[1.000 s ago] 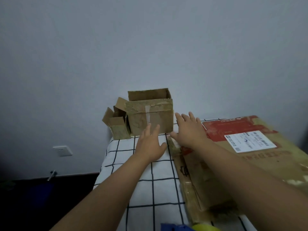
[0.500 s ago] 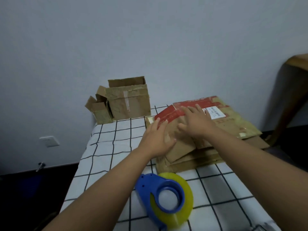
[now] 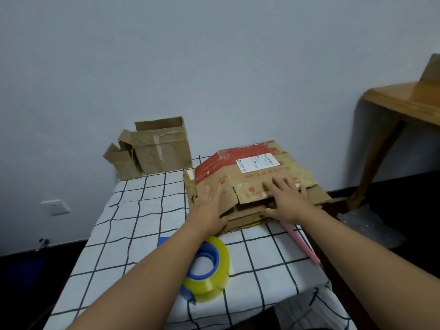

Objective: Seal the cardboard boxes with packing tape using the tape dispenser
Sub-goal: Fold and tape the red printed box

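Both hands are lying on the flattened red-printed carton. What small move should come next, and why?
Probably lift the top flattened carton off the stack and open it into a box. It lies flat on other folded cardboard, so nothing can be taped yet. The left hand and right hand rest on its near flaps with straight fingers, while the tape dispenser lies untouched on the checked cloth.
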Motion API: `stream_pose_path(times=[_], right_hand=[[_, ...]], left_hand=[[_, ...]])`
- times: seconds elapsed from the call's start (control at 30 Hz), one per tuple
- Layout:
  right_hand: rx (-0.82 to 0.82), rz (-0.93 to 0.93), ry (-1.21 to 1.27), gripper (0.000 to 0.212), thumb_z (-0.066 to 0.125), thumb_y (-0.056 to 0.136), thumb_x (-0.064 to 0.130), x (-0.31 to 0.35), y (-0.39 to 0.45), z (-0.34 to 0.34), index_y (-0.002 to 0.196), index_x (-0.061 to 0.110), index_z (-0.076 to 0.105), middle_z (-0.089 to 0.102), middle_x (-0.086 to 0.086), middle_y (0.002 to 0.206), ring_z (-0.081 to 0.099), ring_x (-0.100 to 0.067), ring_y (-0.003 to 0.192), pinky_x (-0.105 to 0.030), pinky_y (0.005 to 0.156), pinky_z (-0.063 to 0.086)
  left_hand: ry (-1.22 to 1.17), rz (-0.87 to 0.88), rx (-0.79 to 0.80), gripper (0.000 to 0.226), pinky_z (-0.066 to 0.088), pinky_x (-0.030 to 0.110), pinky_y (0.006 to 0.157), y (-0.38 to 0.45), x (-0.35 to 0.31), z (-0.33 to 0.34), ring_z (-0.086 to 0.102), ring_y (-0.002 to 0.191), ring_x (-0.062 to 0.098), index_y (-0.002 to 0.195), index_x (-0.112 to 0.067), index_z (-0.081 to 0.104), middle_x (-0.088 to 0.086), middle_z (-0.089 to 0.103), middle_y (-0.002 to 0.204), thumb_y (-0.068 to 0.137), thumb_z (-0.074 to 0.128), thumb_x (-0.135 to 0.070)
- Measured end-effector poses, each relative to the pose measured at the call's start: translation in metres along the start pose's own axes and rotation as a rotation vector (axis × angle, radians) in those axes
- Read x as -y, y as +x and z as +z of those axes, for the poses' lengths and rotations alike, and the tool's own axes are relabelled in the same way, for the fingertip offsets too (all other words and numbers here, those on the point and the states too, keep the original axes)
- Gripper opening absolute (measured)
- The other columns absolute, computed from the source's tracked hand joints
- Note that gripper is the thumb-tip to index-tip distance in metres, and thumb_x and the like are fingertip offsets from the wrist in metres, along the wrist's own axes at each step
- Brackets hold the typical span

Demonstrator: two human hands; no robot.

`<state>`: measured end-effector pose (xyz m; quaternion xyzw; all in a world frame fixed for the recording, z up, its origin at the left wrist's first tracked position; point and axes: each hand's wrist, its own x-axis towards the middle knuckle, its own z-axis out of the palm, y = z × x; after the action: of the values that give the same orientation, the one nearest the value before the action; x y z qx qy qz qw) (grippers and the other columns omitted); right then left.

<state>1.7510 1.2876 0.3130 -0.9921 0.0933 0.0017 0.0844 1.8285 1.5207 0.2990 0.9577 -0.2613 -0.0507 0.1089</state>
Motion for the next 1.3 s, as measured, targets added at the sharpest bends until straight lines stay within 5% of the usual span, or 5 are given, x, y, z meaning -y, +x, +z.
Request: stream_pose_path(times=[0.4, 0.53, 0.67, 1.1, 1.3], right_hand=[[-0.273, 0.051, -0.030, 0.054, 0.038, 0.102, 0.049, 0.020, 0.014, -0.020, 0.151, 0.037, 0.020, 0.025, 0.001, 0.160, 0.024, -0.030, 0.144, -0.068, 0.111, 0.020], [-0.375, 0.186, 0.080, 0.065, 0.048, 0.098, 0.050, 0.030, -0.006, -0.036, 0.153, 0.036, 0.017, 0.013, -0.002, 0.165, 0.011, -0.035, 0.150, -0.066, 0.114, 0.016], [-0.415, 0.297, 0.365, 0.091, 0.056, 0.092, 0.058, 0.038, -0.026, -0.049, 0.158, 0.026, 0.002, 0.009, -0.010, 0.166, 0.014, -0.037, 0.150, -0.059, 0.114, 0.026], [-0.077, -0.084, 0.909, 0.128, 0.056, 0.054, 0.098, 0.212, -0.027, -0.033, 0.157, 0.036, 0.014, 0.024, 0.004, 0.164, 0.029, -0.019, 0.148, -0.044, 0.117, 0.029], [0.072, -0.202, 0.871, 0.112, 0.061, 0.067, 0.084, 0.289, -0.022, 0.005, 0.157, 0.036, 0.015, 0.035, 0.000, 0.159, 0.036, -0.018, 0.144, -0.038, 0.113, 0.033]], left_hand=[[-0.251, 0.069, -0.369, 0.049, 0.045, 0.044, 0.090, 0.008, 0.013, -0.028, 0.056, 0.117, 0.039, 0.153, -0.032, 0.026, 0.010, 0.049, 0.146, 0.105, 0.031, -0.032], [-0.555, 0.022, -0.605, 0.042, 0.044, 0.031, 0.072, -0.004, 0.010, -0.055, 0.063, 0.101, 0.027, 0.145, -0.021, 0.042, 0.003, 0.065, 0.106, 0.106, 0.031, -0.033], [-0.865, -0.050, -0.659, 0.033, 0.054, 0.044, 0.087, -0.024, 0.019, -0.085, 0.064, 0.103, 0.027, 0.122, -0.014, 0.053, 0.006, 0.065, 0.106, 0.105, 0.034, -0.035], [-1.468, -0.156, -0.983, 0.021, 0.060, 0.032, 0.067, -0.133, 0.128, -0.186, 0.067, 0.094, 0.014, 0.113, -0.021, 0.055, 0.000, 0.065, 0.107, 0.105, 0.035, -0.019], [-1.526, -0.141, -1.056, 0.021, 0.057, 0.026, 0.057, -0.164, 0.179, -0.209, 0.073, 0.077, 0.007, 0.103, -0.025, 0.057, 0.002, 0.068, 0.100, 0.106, 0.036, -0.019]])
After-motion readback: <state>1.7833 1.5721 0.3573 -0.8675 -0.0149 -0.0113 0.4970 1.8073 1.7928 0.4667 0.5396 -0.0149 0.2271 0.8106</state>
